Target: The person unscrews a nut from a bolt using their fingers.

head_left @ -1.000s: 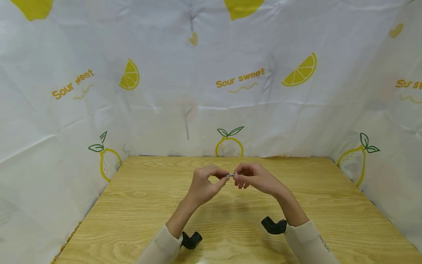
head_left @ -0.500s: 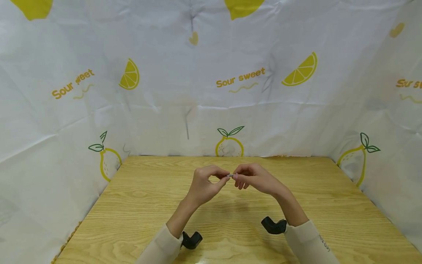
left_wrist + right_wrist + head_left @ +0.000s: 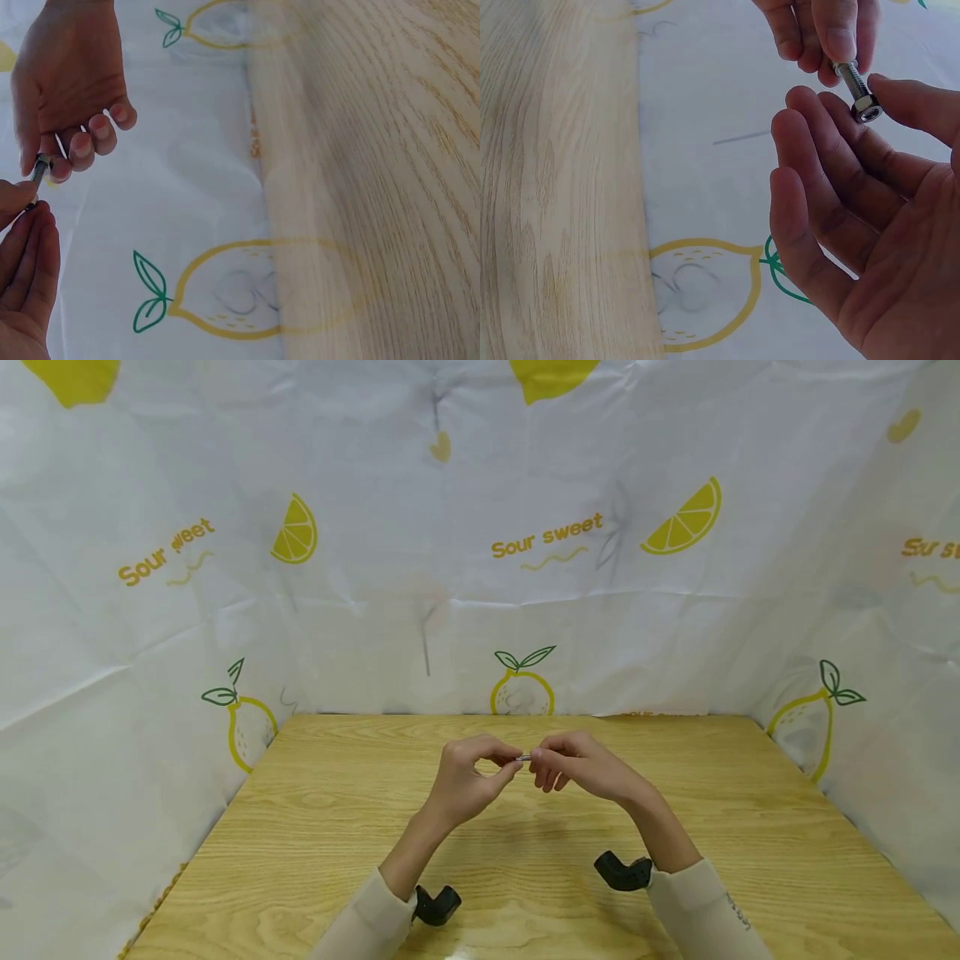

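Note:
A small silver bolt with a threaded shank is held up above the table, between the two hands. My left hand pinches one end of it between thumb and fingertips, which hide that end. A shiny hex nut sits on the other end, seen most clearly in the right wrist view. My right hand has its thumb and index finger at either side of this nut, while its other fingers curl loosely below. In the left wrist view the bolt shows only as a short dark rod.
Beneath the hands lies a wood-grain table. White cloth printed with lemons hangs at its back and sides. A black wrist camera mount sits by the left sleeve, and another mount by the right.
The right thumb and fingers have shifted slightly at the nut's end, first toward the left hand and then back, with the fingers a little more curled. The left hand stays still.

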Tool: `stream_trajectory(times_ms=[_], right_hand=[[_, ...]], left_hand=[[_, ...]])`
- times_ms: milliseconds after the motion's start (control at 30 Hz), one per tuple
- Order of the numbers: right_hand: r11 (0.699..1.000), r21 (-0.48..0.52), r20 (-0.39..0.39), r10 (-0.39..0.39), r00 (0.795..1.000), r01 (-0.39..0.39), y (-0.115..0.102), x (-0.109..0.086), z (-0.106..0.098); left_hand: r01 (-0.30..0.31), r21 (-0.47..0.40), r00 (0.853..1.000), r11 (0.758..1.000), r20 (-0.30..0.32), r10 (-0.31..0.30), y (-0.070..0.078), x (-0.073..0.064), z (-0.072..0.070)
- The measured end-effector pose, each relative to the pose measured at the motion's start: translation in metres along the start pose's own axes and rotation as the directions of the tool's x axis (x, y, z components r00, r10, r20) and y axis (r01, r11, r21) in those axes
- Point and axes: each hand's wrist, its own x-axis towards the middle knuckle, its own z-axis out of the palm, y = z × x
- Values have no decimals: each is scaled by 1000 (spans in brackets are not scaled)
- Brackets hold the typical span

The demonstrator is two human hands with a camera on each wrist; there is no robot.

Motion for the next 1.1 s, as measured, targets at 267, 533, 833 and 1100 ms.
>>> stream_trajectory(times_ms=[267, 533, 833, 1100], right_hand=[[1000, 18, -31, 9, 999, -9, -1, 0, 0], [1000, 5, -32, 27, 999, -26, -3, 0, 0], [999, 47, -39, 5, 999, -3, -1, -1, 0], [998, 58, -64, 35, 997, -31, -5, -1, 0]], left_hand=[[20, 2, 1000, 1000, 3, -20, 0, 0, 0], [19, 6, 1000, 1000, 3, -19, 1, -1, -2], [13, -3, 1000, 1000, -1, -13, 0, -1, -1], [10, -4, 1000, 1000, -1, -10, 0, -1, -1]])
